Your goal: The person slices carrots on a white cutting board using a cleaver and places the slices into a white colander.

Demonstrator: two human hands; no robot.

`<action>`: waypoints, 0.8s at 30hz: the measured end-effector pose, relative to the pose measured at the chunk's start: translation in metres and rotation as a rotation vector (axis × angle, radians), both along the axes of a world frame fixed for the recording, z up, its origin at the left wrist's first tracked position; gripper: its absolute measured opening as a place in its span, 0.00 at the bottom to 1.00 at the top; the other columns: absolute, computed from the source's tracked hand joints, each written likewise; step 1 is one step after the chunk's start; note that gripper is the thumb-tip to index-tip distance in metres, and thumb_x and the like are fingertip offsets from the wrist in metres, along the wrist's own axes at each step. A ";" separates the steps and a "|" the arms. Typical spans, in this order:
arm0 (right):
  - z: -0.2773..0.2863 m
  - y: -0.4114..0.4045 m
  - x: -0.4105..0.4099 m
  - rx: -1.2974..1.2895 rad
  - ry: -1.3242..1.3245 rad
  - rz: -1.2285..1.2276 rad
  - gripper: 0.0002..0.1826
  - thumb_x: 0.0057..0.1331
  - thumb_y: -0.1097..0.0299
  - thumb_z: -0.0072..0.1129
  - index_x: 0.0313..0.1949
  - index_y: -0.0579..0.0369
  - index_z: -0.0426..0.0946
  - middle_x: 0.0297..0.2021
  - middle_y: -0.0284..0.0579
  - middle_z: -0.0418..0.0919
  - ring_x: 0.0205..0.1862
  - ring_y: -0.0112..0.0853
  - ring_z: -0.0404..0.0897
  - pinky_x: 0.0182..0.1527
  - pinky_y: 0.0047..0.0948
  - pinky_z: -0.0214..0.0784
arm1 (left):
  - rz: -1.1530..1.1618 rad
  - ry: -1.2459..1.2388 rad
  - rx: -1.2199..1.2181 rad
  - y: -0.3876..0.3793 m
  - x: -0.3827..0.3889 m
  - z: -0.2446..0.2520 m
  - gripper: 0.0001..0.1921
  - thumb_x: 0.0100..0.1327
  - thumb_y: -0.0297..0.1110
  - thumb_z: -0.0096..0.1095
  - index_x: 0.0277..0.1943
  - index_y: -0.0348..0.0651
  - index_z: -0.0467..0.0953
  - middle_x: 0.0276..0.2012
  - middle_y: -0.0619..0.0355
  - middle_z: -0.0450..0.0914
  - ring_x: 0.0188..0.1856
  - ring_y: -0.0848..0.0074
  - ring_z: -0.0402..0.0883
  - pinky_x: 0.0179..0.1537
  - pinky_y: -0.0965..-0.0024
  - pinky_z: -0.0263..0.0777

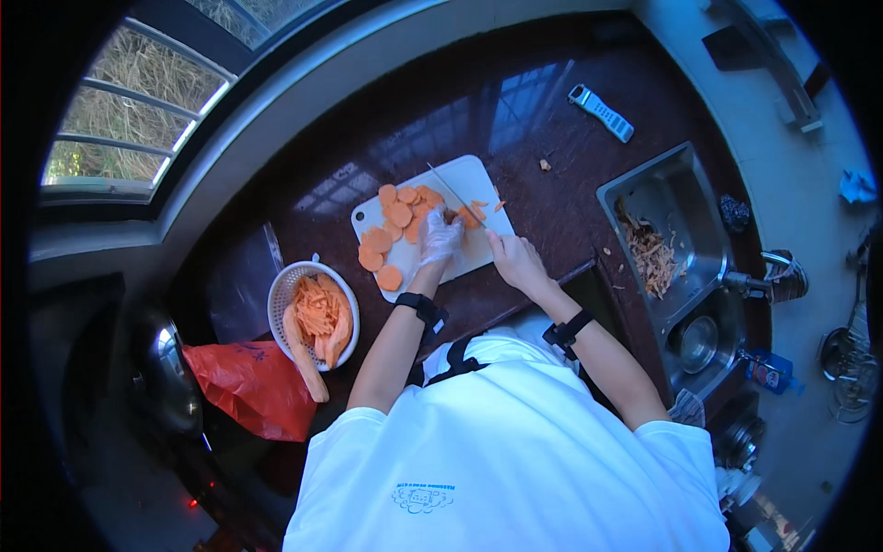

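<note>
A white cutting board lies on the dark countertop. Round orange slices, which look like sweet potato, cover its left part. My left hand, in a clear plastic glove, presses with bent fingers on slices beside the blade; what lies under the fingers is partly hidden. My bare right hand is closed around the handle of a kitchen knife, whose blade slants up and left across the board. Cut orange strips lie right of the blade. One strip sits at the board's right edge.
Left of the board, a white colander holds orange strips and peeled roots, beside a red plastic bag. At right, a steel sink contains peelings. A grey handheld device lies at the counter's back. A window is upper left.
</note>
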State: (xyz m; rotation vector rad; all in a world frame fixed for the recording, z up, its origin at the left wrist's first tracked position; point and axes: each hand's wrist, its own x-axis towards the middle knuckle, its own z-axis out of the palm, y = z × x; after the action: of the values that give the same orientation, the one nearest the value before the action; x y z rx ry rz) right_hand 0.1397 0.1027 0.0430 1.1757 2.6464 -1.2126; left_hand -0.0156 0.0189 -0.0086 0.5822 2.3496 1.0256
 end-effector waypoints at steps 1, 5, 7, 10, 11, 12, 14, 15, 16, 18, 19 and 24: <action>-0.003 0.001 0.002 -0.026 0.029 -0.018 0.33 0.77 0.50 0.39 0.29 0.69 0.79 0.29 0.73 0.78 0.38 0.65 0.79 0.41 0.59 0.70 | 0.001 0.015 0.014 0.002 0.000 0.001 0.12 0.58 0.36 0.70 0.37 0.36 0.80 0.31 0.47 0.85 0.35 0.58 0.85 0.39 0.59 0.75; 0.017 -0.004 0.004 -0.081 0.133 -0.059 0.33 0.77 0.48 0.39 0.32 0.69 0.79 0.30 0.73 0.78 0.39 0.65 0.79 0.40 0.58 0.69 | 0.000 -0.022 -0.002 -0.002 -0.003 -0.001 0.12 0.57 0.37 0.70 0.36 0.37 0.79 0.30 0.48 0.84 0.34 0.60 0.84 0.39 0.61 0.75; 0.030 -0.004 0.004 -0.081 0.168 -0.060 0.32 0.77 0.48 0.39 0.32 0.68 0.79 0.31 0.73 0.78 0.39 0.65 0.79 0.40 0.58 0.69 | -0.005 -0.027 -0.007 0.000 0.000 0.002 0.11 0.57 0.36 0.70 0.36 0.37 0.79 0.30 0.49 0.84 0.33 0.61 0.84 0.38 0.62 0.75; 0.028 -0.006 0.001 -0.079 0.177 -0.059 0.32 0.77 0.48 0.39 0.33 0.67 0.79 0.30 0.73 0.78 0.39 0.65 0.78 0.39 0.58 0.68 | 0.007 -0.092 0.009 0.000 -0.001 0.001 0.10 0.57 0.34 0.70 0.35 0.37 0.79 0.30 0.49 0.85 0.33 0.62 0.84 0.38 0.62 0.76; 0.025 -0.007 0.000 -0.076 0.152 -0.057 0.31 0.77 0.48 0.39 0.33 0.67 0.79 0.30 0.73 0.78 0.39 0.66 0.78 0.39 0.58 0.69 | 0.009 -0.094 0.009 -0.001 -0.001 0.000 0.10 0.57 0.34 0.70 0.35 0.37 0.79 0.30 0.49 0.85 0.33 0.62 0.84 0.38 0.62 0.76; 0.018 -0.008 0.000 -0.076 0.152 -0.055 0.31 0.77 0.48 0.39 0.33 0.67 0.79 0.30 0.73 0.78 0.39 0.66 0.78 0.39 0.58 0.69 | -0.010 -0.042 0.050 -0.002 -0.002 -0.005 0.09 0.57 0.34 0.69 0.35 0.37 0.79 0.30 0.49 0.85 0.34 0.62 0.85 0.38 0.62 0.76; 0.000 -0.012 0.005 -0.061 0.059 -0.042 0.32 0.77 0.48 0.39 0.34 0.67 0.80 0.30 0.73 0.78 0.39 0.66 0.79 0.40 0.58 0.69 | -0.032 0.004 0.088 -0.004 -0.003 -0.009 0.09 0.57 0.33 0.69 0.35 0.37 0.79 0.31 0.49 0.85 0.34 0.62 0.85 0.38 0.62 0.76; -0.003 -0.012 0.005 -0.064 0.053 -0.043 0.32 0.77 0.48 0.39 0.34 0.67 0.80 0.30 0.73 0.78 0.39 0.66 0.79 0.40 0.58 0.69 | -0.042 0.002 0.085 -0.004 -0.002 -0.009 0.09 0.57 0.33 0.70 0.36 0.37 0.79 0.30 0.50 0.84 0.33 0.64 0.84 0.37 0.63 0.75; -0.006 -0.011 0.005 -0.047 0.037 -0.049 0.32 0.77 0.48 0.39 0.34 0.67 0.81 0.31 0.72 0.78 0.39 0.66 0.79 0.42 0.59 0.70 | -0.053 -0.001 0.082 -0.004 -0.001 -0.009 0.09 0.57 0.33 0.70 0.37 0.38 0.80 0.30 0.52 0.84 0.33 0.66 0.83 0.37 0.63 0.75; -0.005 -0.012 0.003 -0.030 0.018 -0.052 0.32 0.76 0.48 0.39 0.34 0.66 0.82 0.31 0.72 0.79 0.39 0.66 0.79 0.45 0.60 0.70 | -0.059 -0.005 0.082 -0.004 -0.003 -0.008 0.09 0.57 0.33 0.70 0.37 0.38 0.80 0.30 0.51 0.84 0.33 0.65 0.84 0.37 0.63 0.75; -0.001 -0.014 0.003 -0.039 0.016 -0.056 0.32 0.76 0.48 0.39 0.33 0.66 0.82 0.31 0.72 0.79 0.40 0.66 0.79 0.45 0.60 0.70 | -0.064 -0.004 0.085 -0.003 -0.005 -0.008 0.10 0.57 0.33 0.70 0.37 0.38 0.80 0.30 0.51 0.84 0.33 0.64 0.84 0.38 0.62 0.75; 0.009 -0.015 0.003 -0.076 0.024 -0.080 0.32 0.76 0.48 0.39 0.34 0.66 0.82 0.31 0.72 0.79 0.40 0.65 0.79 0.45 0.59 0.70 | -0.101 0.000 0.027 0.002 -0.004 -0.004 0.09 0.58 0.34 0.68 0.37 0.38 0.80 0.33 0.47 0.85 0.38 0.57 0.85 0.41 0.58 0.76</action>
State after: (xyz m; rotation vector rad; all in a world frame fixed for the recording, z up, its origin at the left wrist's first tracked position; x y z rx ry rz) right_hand 0.1431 0.0880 0.0524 1.2734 2.5680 -1.3356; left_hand -0.0193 0.0210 -0.0123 0.7035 2.2843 1.0132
